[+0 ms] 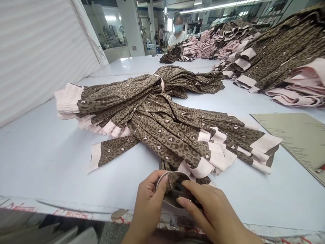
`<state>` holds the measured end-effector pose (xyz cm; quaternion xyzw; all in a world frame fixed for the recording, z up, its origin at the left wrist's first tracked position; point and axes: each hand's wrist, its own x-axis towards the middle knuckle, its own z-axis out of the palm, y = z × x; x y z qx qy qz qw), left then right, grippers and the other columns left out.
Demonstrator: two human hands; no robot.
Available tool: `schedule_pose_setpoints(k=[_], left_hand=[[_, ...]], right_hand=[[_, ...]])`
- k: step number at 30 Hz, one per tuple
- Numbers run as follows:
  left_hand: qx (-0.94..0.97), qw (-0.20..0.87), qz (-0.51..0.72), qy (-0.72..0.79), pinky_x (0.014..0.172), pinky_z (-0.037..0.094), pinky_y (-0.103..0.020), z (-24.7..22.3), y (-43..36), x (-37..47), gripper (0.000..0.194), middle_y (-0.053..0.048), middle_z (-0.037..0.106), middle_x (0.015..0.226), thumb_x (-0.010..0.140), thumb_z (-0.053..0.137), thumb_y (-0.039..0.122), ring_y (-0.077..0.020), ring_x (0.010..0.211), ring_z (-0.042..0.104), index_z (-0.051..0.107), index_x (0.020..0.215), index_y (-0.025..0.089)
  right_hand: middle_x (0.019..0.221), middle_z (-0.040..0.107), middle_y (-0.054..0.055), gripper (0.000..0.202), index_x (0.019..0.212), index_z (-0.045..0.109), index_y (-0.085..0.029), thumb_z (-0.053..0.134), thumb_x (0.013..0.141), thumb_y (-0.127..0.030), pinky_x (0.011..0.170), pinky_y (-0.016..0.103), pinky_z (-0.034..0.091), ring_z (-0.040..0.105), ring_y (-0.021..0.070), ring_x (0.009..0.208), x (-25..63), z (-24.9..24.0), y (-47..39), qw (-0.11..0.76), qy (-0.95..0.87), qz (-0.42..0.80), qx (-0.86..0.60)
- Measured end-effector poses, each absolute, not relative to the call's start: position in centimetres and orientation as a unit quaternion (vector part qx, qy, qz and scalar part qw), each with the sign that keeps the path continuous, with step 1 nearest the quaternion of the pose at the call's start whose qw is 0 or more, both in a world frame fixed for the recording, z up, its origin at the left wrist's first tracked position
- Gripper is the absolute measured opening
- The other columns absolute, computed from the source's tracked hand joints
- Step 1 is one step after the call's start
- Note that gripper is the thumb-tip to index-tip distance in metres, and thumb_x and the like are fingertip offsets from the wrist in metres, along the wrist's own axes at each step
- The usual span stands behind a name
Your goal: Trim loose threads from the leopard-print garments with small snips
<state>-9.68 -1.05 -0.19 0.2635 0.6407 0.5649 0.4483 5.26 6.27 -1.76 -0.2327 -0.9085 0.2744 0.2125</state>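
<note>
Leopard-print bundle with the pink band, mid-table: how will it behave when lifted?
Probably floppy: the leopard-print bundle lies in soft folds. Likely heavier than a single piece, since many layers are stacked together. Its loose ends may swing or splay, as they already fan out beyond the pink band.

I can read nothing from here — the red scrawl (pixel 73 214) on the worn white table edge (pixel 98 216) and the faint print (pixel 304 137) on the flat beige sheet (pixel 296 135) are illegible.
</note>
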Motion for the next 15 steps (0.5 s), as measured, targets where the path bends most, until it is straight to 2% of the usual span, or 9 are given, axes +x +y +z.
schedule_pose_setpoints(k=[5, 9, 11, 15], left_hand=[[0.227, 0.49, 0.58, 0.61, 0.062, 0.044, -0.021, -0.5, -0.8, -10.0, 0.025, 0.003, 0.063, 0.062, 0.081, 0.064, 0.04, -0.0122, 0.062, 0.053, 0.069, 0.089, 0.017], [0.203, 0.506, 0.588, 0.597, 0.062, 0.043, -0.021, -1.0, -0.8, -9.9, 0.025, 0.002, 0.06, 0.064, 0.081, 0.065, 0.041, -0.0122, 0.064, 0.051, 0.069, 0.09, 0.017], [0.191, 0.512, 0.592, 0.592, 0.06, 0.042, -0.021, -1.2, -0.8, -9.9, 0.025, 0.002, 0.059, 0.064, 0.08, 0.066, 0.041, -0.0119, 0.063, 0.051, 0.069, 0.09, 0.018], [0.172, 0.531, 0.613, 0.559, 0.059, 0.041, -0.02, -1.4, -0.8, -10.2, 0.024, 0.002, 0.061, 0.062, 0.081, 0.066, 0.039, -0.0112, 0.061, 0.05, 0.069, 0.088, 0.016]], right_hand=[[0.063, 0.066, 0.0, 0.028, 0.087, 0.053, -0.021, 0.032, 0.101, -0.034, 0.049, 0.026, 0.033, 0.057, 0.0168, 0.049, 4.4, -1.8, 6.3, 0.248, -0.92, 0.204, -0.226], [0.056, 0.062, -0.002, 0.035, 0.076, 0.05, -0.022, 0.028, 0.102, -0.03, 0.049, 0.025, 0.03, 0.052, 0.0141, 0.044, 4.1, -1.9, 6.4, 0.283, -0.919, 0.171, -0.213], [0.056, 0.061, -0.003, 0.033, 0.076, 0.05, -0.022, 0.03, 0.102, -0.029, 0.049, 0.025, 0.03, 0.051, 0.0136, 0.045, 4.2, -2.1, 6.4, 0.279, -0.918, 0.183, -0.215], [0.062, 0.063, -0.002, 0.019, 0.088, 0.052, -0.021, 0.039, 0.099, -0.03, 0.051, 0.024, 0.032, 0.054, 0.015, 0.05, 4.4, -2.4, 6.3, 0.256, -0.917, 0.216, -0.217]])
